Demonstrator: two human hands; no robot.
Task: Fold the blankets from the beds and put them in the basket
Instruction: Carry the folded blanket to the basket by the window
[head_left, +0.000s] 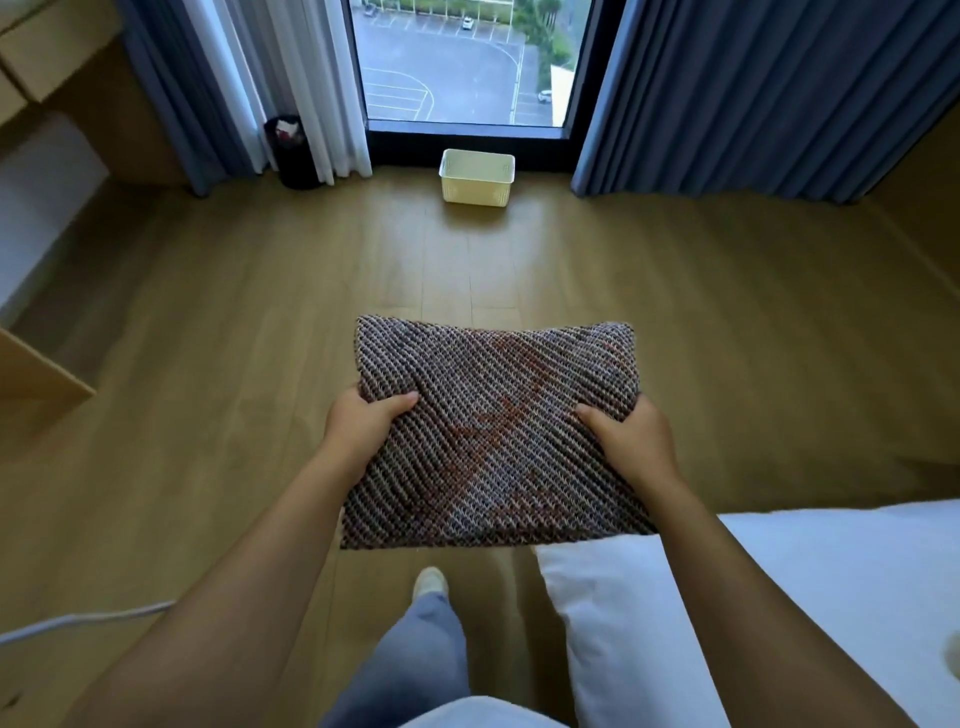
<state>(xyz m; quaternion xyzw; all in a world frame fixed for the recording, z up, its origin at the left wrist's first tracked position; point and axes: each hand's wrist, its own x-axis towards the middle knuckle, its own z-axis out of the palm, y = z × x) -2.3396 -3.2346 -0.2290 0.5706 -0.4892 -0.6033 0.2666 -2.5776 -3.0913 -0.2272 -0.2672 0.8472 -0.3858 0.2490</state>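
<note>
Hands (363, 426) (631, 441) clasp blanket (493, 441) edges above floor (234, 312).

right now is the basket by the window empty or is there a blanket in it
Empty, as far as the view shows: the basket shows only its pale inside. The folded blanket is held between the left hand and right hand.

Both arms stretched straight out toward 12 o'clock, left hand (363, 422) and right hand (631, 439) each clamped shut, thumbs on top, fingers hidden underneath.
</note>
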